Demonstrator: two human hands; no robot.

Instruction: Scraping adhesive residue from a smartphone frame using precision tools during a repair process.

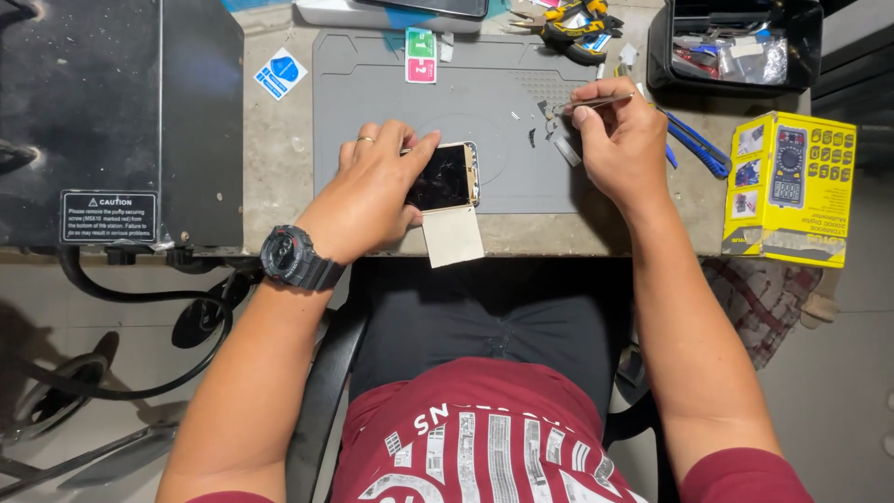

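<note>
My left hand (372,191), with a ring and a black wristwatch, grips a gold-edged smartphone (447,177) with a dark screen at the near edge of a grey work mat (484,84). A pale rectangular sheet (453,236) sticks out below the phone over the table edge. My right hand (622,140) pinches a pair of thin metal tweezers (596,101), whose tips point left toward small metal parts (549,116) lying on the mat to the right of the phone.
A black machine (121,121) fills the table's left side. A yellow multimeter box (792,186) stands at right, a black parts tray (736,47) at back right, blue-handled tools (694,144) and yellow pliers (577,28) nearby. Stickers (421,56) lie on the mat.
</note>
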